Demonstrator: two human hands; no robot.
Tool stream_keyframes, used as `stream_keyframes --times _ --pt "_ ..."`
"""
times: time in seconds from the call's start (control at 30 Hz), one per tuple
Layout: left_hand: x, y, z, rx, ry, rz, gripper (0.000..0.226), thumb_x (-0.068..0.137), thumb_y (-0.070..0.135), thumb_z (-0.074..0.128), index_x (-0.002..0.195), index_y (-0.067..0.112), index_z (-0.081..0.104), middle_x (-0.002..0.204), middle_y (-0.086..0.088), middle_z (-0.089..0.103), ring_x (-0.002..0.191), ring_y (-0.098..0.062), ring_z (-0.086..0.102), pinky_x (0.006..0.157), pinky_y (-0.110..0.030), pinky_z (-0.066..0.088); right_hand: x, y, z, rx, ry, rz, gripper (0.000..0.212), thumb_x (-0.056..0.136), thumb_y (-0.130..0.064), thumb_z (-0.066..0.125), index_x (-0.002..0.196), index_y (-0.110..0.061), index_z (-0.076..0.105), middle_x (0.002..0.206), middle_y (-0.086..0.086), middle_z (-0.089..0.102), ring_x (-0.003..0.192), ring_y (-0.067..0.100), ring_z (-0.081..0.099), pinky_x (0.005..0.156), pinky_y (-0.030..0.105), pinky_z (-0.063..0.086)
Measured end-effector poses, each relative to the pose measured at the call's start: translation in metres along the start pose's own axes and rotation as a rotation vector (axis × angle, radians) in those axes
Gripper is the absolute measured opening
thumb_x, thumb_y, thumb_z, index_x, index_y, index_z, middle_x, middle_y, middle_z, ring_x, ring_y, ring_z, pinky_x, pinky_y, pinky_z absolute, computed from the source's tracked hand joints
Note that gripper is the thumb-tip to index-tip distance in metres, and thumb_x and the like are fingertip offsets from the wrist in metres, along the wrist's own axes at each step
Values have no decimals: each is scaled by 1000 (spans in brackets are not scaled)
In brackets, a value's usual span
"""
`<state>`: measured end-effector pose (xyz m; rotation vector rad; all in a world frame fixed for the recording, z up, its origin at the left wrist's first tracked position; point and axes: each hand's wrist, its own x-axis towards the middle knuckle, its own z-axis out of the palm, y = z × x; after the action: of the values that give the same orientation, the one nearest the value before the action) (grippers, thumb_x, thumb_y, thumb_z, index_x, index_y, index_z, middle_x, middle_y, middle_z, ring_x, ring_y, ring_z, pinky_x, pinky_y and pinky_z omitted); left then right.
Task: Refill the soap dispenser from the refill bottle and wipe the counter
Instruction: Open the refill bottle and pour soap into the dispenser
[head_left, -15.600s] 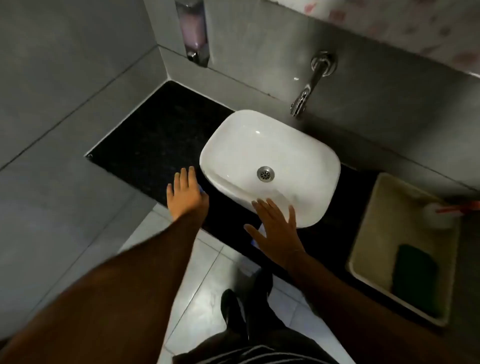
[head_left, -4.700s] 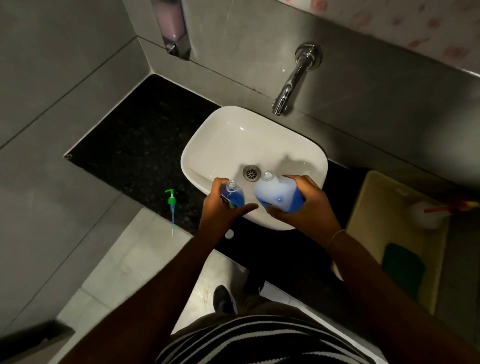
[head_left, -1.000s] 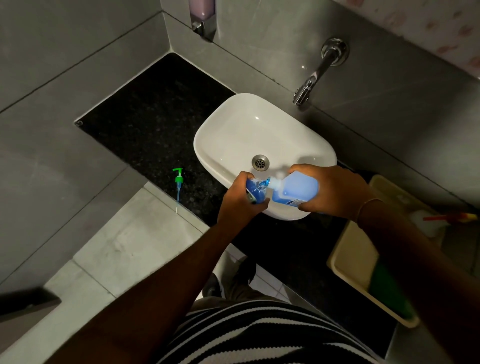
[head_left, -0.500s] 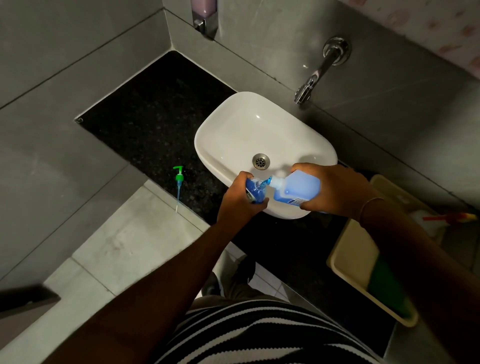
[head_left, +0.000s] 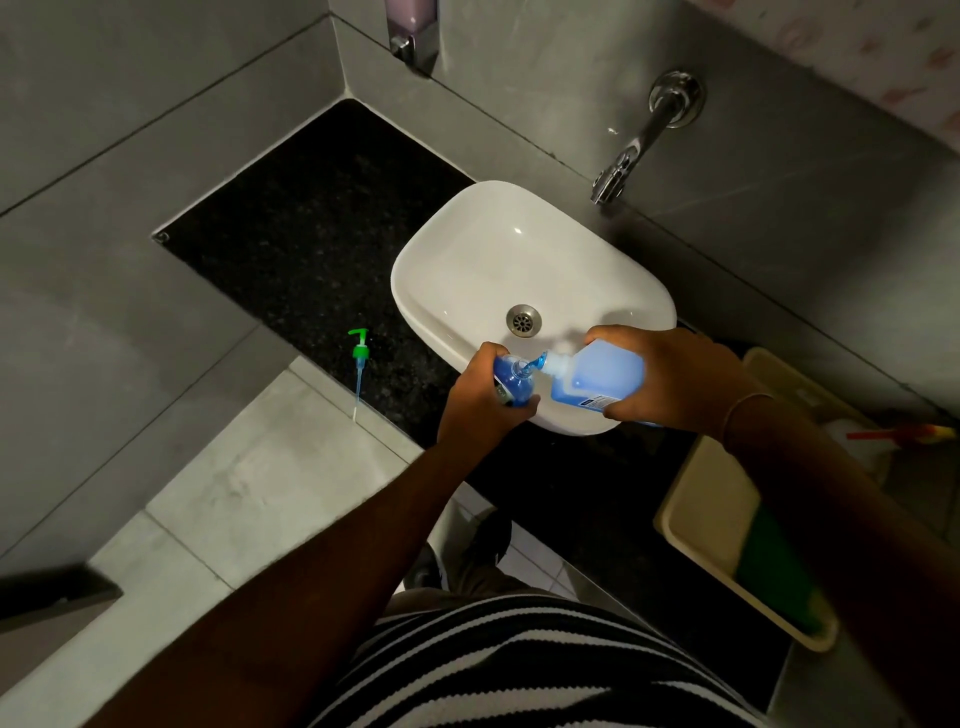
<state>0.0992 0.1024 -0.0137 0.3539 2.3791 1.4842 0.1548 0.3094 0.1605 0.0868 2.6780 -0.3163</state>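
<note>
Near the middle of the frame, over the lower rim of the white sink (head_left: 457, 270), both hands are closed around bottles. The left hand (head_left: 475, 402) wraps its fingers around the small soap dispenser (head_left: 511, 382), held upright with its open neck facing up; blue liquid shows inside. The right hand (head_left: 675, 379) grips the larger refill bottle (head_left: 597, 374), thumb under and fingers over its body, tipped on its side so the spout points left at the dispenser's mouth. A thin blue stream (head_left: 532, 364) runs from spout to neck. The dispenser's green pump (head_left: 359, 358) lies on the black tabletop (head_left: 291, 244) left of the sink, its tube reaching past the tabletop's edge. At the lower right sits a beige tray (head_left: 706, 514) holding something green.
</note>
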Motion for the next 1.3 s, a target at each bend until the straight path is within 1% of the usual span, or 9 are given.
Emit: stream_keyframes --times 0.17,0.33,0.43,0.63,0.77,0.8,0.97,1.2,1.3 --pt "-1 -2 2 2 0 7 58 74 35 93 106 37 45 95 17 65 83 -5 65 71 -2 44 -1 3 0 18 0 -36 74 74 -54 84 138 -39 50 122 -6 71 104 25 70 94 45 61" --pt "-2 -3 5 13 3 20 57 74 35 92 106 36 46 97 14 67 88 -10 67 79 -18 53 -1 5 0 33 -14 -65 74 76 -51 85 140 -36 51 126 -5 70 108 24 70 97 44 60" --pt "-2 -2 6 7 -12 2 56 74 36 91 105 39 45 95 17 65 87 -8 66 77 -14 49 -1 5 -1 44 -34 -69 75 76 -53 84 140 -35 50 128 -4 69 111 24 69 99 45 59" --pt "-2 0 5 -2 -19 -31 55 74 36 91 103 41 44 91 21 64 85 1 65 72 -7 45 -2 6 0 29 -10 -68 73 74 -51 87 137 -36 52 124 -5 70 107 24 70 95 44 61" --pt "-4 -1 7 -6 -14 -32 53 74 34 91 105 34 48 95 14 66 88 -11 67 80 -22 54 -3 7 2 17 2 -53 74 73 -51 86 137 -38 51 122 -6 71 104 25 70 92 42 61" --pt "-5 -1 7 -7 -14 -30 54 73 34 91 105 34 48 95 14 66 89 -12 67 80 -23 54 -2 7 2 18 -12 -53 74 74 -51 86 137 -38 51 123 -6 70 105 25 70 93 43 61" --pt "-6 2 7 -16 -20 -38 54 73 35 91 105 37 47 93 16 66 86 -10 67 78 -19 50 -3 6 3 -1 -3 -30 74 73 -55 84 136 -40 50 122 -7 70 104 25 70 92 45 61" --pt "-7 0 8 -14 -11 -24 52 74 34 90 109 30 51 98 12 69 91 -15 69 85 -30 58 -5 3 3 -14 -7 -16 72 73 -56 84 135 -41 50 120 -6 71 102 26 70 90 44 62" --pt "-8 0 9 -11 -11 -5 52 75 33 90 109 27 51 98 10 69 90 -16 70 84 -30 58 -5 2 3 -21 -1 -11 75 72 -55 85 137 -41 50 121 -6 71 103 25 70 90 42 61"
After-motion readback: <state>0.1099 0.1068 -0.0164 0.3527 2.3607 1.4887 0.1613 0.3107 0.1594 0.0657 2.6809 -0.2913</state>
